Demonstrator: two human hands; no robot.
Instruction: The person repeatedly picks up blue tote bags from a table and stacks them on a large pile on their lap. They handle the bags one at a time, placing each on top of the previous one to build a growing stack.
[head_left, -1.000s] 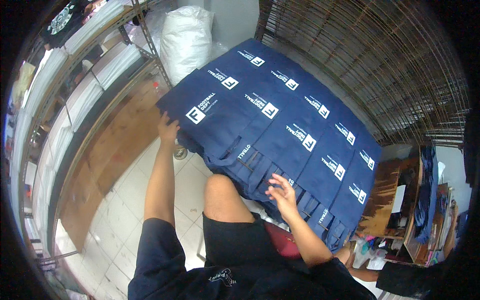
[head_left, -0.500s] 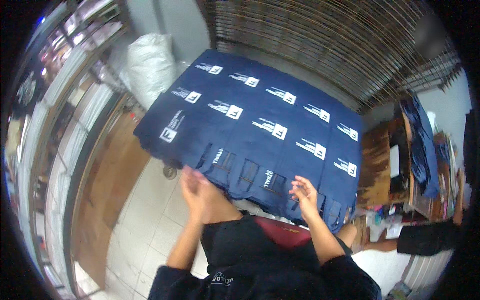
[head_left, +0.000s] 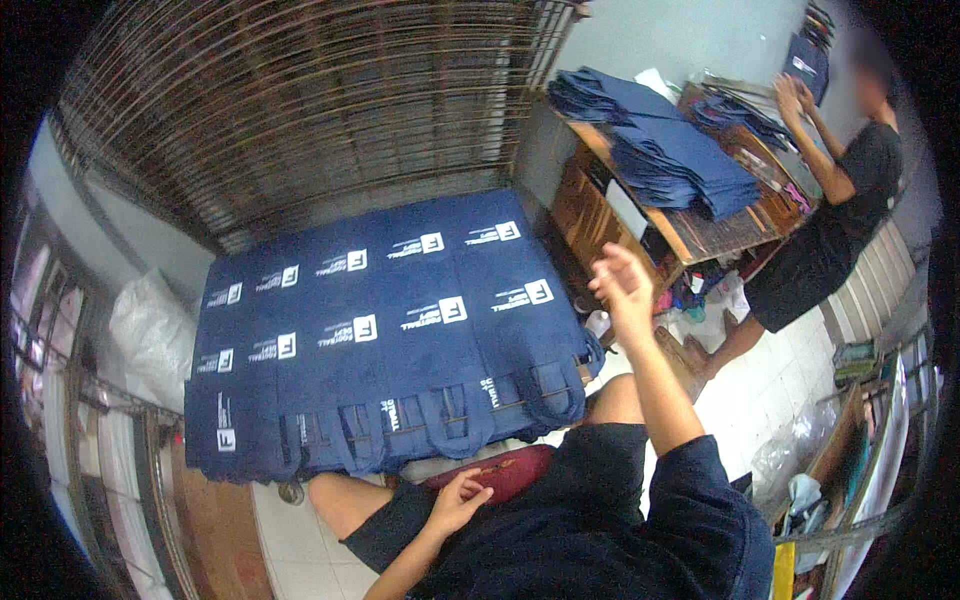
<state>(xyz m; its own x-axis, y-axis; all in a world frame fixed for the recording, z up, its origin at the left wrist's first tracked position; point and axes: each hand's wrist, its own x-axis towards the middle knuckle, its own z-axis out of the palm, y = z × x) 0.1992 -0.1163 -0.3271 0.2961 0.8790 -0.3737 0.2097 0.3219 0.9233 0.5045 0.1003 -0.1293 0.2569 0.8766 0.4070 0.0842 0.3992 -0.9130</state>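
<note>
Navy cloth bags (head_left: 400, 285) with white prints and loop handles (head_left: 462, 425) lie in rows over a wide surface before me. Their handles lie along the near edge. My right hand (head_left: 622, 285) is raised past the right end of the rows, its fingers loosely bent and apart, holding nothing. Low over my lap is my left hand (head_left: 462, 500), fingers slightly curled and apart, also empty. It is nearest a dark red smooth surface (head_left: 515, 475) between my knees.
A slatted rack (head_left: 300, 110) rises behind the bags. To the right, navy cloth stacks (head_left: 680, 150) lie on a wooden table (head_left: 690, 240), where a person (head_left: 850, 190) stands with raised hands. A clear plastic sack (head_left: 160, 330) is at the left, metal shelving (head_left: 850, 480) at the lower right.
My view has swung right, bringing the wooden table and the other person further in. My right hand has risen toward the right; my left hand has come back over my lap.
</note>
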